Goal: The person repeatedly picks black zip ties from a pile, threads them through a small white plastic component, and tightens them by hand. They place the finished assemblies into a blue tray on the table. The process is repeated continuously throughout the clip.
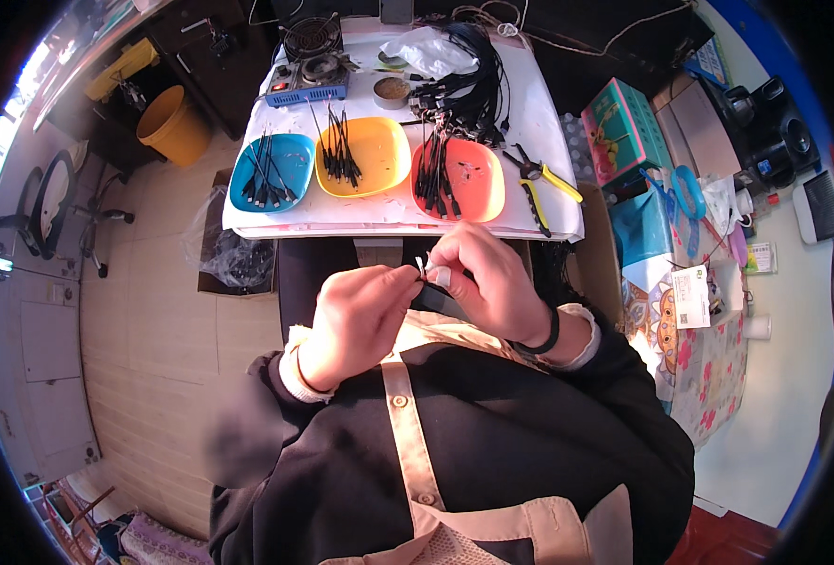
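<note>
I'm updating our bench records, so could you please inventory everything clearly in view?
Table: 1, white, upper centre
Workpiece: count unclear, black and white, picture centre
Blue tray: 1, blue, table's left
Yellow tray: 1, yellow, middle
Red tray: 1, red, table's right
Cables: many, black, in trays
Cable heap: 1, black, table's back
Pliers: 1, yellow and black, beside red tray
Bag: 1, white, beside cable heap
Tin: 1, metallic, left of heap
Device: 1, blue, table's back left
Bin: 1, orange, upper left
Chair: 1, black, left edge
Carton: 1, brown, left of table
Picture box: 1, green and pink, right of table
Side table: 1, floral, right
Left hand: 1, bare, below yellow tray
Right hand: 1, bare, below red tray
</note>
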### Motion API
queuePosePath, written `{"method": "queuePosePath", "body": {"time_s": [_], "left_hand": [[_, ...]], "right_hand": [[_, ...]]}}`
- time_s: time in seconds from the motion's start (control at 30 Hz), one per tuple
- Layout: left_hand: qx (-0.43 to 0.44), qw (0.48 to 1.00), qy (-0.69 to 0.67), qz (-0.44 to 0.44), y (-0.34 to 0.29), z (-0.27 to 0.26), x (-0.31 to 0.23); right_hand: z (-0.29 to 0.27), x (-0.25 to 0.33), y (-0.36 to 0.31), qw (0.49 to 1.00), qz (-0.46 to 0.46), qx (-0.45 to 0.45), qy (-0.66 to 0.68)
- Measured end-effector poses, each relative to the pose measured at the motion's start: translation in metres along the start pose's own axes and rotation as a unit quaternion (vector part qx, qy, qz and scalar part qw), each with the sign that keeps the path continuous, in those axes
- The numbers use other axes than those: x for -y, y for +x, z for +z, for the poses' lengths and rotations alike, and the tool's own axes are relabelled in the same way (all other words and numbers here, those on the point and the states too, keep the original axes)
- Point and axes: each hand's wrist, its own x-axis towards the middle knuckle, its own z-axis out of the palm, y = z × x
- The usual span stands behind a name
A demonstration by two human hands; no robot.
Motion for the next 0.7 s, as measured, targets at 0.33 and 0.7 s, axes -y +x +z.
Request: {"method": "queuePosePath", "body": {"time_s": [0.33,0.7], "left_hand": [[0.146,0.880,-0.393,-0.222,-0.005,-0.018,0.022],[0.101,0.808,-0.514,-0.271,-0.013,-0.007,0.021]], "right_hand": [[-0.014,-0.002,0.008,0.993,-0.035,0.083,0.070],[-0.023,-0.002,0.004,0.988,-0.061,0.062,-0.127]]}}
